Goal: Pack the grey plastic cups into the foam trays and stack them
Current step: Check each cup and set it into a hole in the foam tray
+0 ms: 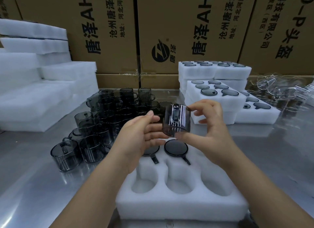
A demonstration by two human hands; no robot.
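My right hand [211, 126] grips a grey see-through cup [176, 120] in the air, handle side toward me, thumb under it and fingers at its top. Beside the cup on its left is my left hand [141, 134], fingers apart, fingertips near or touching the cup. Below lies a white foam tray [178, 205] near the table's front edge. Two cups sit upside down in its far pockets, one [176, 148] in plain view, the other [151, 150] half hidden by my left hand. Three near pockets are bare. A crowd of loose grey cups [102, 119] stands to the left.
Filled foam trays [217, 93] are stacked at the back right, with another stack [214, 70] behind. Blank foam trays [34, 92] pile up on the left. Crumpled clear plastic wrap [278, 88] lies at the far right. Cardboard boxes [153, 32] wall off the back of the steel table [34, 185].
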